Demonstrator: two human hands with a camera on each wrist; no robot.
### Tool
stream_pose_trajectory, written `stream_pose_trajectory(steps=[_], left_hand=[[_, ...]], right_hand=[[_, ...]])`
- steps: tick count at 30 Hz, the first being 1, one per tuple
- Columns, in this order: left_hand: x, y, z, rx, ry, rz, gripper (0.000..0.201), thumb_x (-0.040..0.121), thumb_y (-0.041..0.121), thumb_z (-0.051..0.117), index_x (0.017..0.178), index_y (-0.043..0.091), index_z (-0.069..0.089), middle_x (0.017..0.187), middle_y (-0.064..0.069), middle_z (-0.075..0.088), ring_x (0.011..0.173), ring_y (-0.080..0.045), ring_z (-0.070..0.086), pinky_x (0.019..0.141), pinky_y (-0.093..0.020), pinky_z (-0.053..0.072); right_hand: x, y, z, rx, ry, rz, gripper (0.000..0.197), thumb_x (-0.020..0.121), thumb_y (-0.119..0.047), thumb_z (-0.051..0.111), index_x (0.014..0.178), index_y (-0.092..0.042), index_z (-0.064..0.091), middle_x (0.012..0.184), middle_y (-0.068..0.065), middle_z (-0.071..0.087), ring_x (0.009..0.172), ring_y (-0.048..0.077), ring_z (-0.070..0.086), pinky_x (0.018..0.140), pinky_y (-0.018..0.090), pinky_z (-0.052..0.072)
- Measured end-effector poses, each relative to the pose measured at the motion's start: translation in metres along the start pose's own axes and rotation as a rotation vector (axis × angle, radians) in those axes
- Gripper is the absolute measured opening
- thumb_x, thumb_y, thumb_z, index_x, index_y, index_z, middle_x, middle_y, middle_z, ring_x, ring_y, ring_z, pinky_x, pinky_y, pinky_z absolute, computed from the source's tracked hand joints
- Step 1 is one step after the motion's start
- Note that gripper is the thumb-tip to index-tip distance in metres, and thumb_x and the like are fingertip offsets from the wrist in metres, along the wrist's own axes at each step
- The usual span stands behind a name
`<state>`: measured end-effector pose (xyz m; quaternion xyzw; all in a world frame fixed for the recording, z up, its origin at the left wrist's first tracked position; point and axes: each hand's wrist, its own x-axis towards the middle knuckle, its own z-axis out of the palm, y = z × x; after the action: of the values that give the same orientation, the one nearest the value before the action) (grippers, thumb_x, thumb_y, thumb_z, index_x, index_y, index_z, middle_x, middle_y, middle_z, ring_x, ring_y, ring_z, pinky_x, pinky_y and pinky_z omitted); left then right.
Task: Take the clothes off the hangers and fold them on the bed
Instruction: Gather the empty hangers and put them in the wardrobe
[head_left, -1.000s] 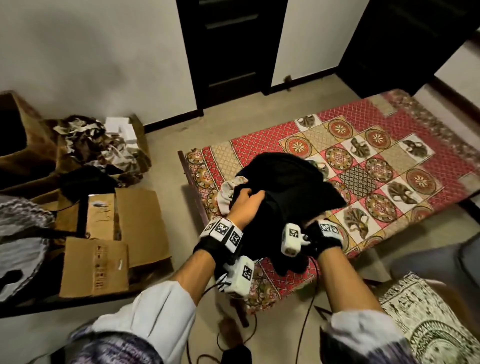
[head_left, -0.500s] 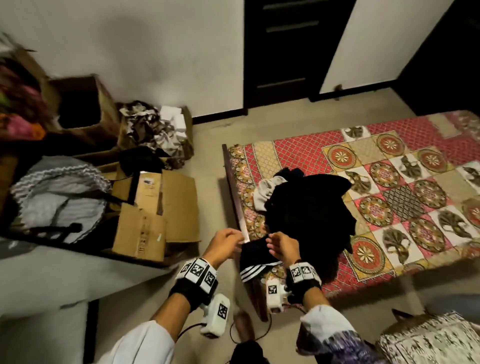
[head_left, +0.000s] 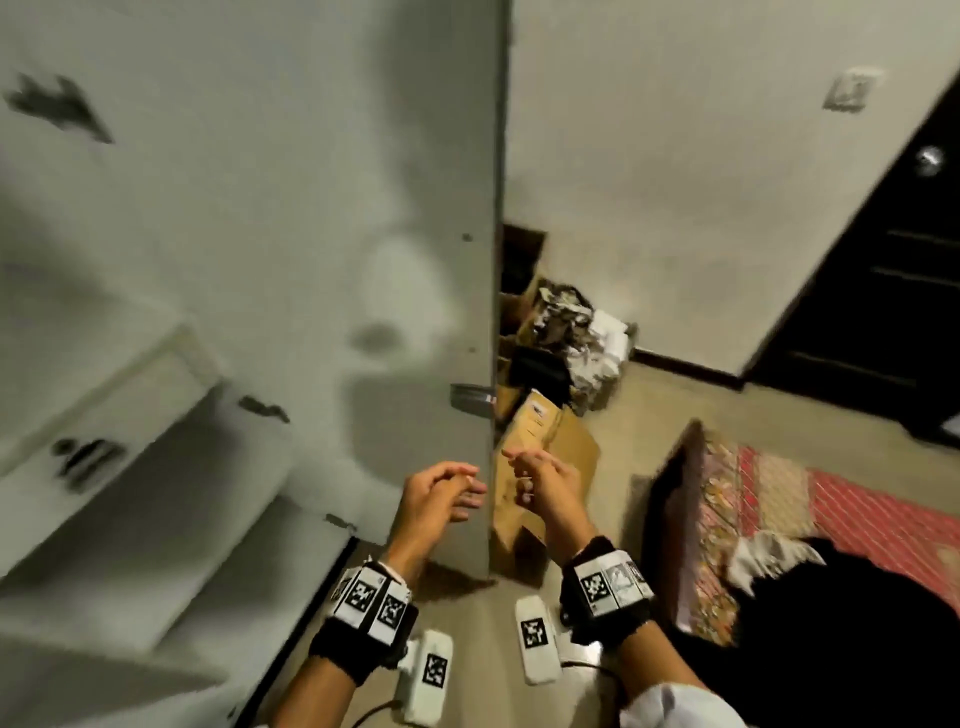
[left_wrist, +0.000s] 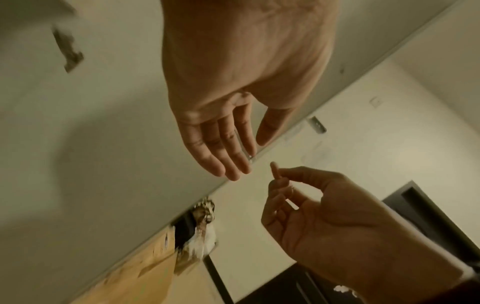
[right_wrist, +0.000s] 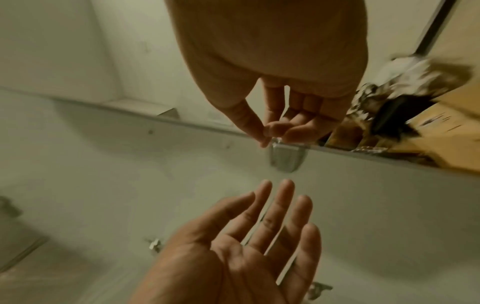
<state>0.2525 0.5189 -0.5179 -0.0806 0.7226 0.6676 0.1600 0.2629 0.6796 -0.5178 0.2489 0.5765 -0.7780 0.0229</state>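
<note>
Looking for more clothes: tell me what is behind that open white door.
Past the white door's edge show cardboard boxes and a crumpled patterned heap. The door covers everything further left; no hangers are visible.

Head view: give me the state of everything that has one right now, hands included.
Left hand: open, fingers straight, holds nothing.
Right hand: loosely curled, holds nothing.
Wardrobe door: swung open, edge toward the hands.
Door handle: untouched.
Black clothes: heaped on the bed, unfolded.
Bed: covered with a patterned spread.
Cardboard boxes: on the floor behind the door.
</note>
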Motion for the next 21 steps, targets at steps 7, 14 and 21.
stream_pose_trajectory(steps=[7,14,21], left_hand=[[-0.051,0.107,-0.210,-0.090,0.379,0.337,0.011,0.097,0.012,0.063,0.100,0.010,0.073,0.088,-0.010,0.078,0.079,-0.027,0.073,0.068,-0.030,0.057],[-0.100,0.235,-0.359,0.034,0.606,0.617,0.018,0.101,0.008,0.055,0.101,0.007,0.073,0.090,-0.011,0.077,0.081,-0.030,0.072,0.073,-0.035,0.054],[-0.098,0.337,-0.449,0.134,0.732,0.737,0.018,0.100,0.011,0.057,0.097,0.008,0.074,0.093,-0.008,0.078,0.080,-0.030,0.073,0.072,-0.039,0.054]], right_hand=[[-0.057,-0.080,0.235,-0.169,-0.451,-0.379,0.017,0.094,0.000,0.062,0.100,-0.006,0.077,0.062,-0.001,0.057,0.056,0.014,0.048,0.055,0.022,0.043],[-0.106,-0.181,0.405,-0.101,-0.684,-0.671,0.018,0.088,0.006,0.065,0.096,-0.004,0.077,0.066,0.002,0.066,0.055,0.009,0.051,0.055,0.020,0.043],[-0.105,-0.275,0.523,0.018,-0.804,-0.853,0.012,0.088,-0.005,0.074,0.096,-0.013,0.078,0.072,0.007,0.073,0.059,0.011,0.056,0.057,0.024,0.045]])
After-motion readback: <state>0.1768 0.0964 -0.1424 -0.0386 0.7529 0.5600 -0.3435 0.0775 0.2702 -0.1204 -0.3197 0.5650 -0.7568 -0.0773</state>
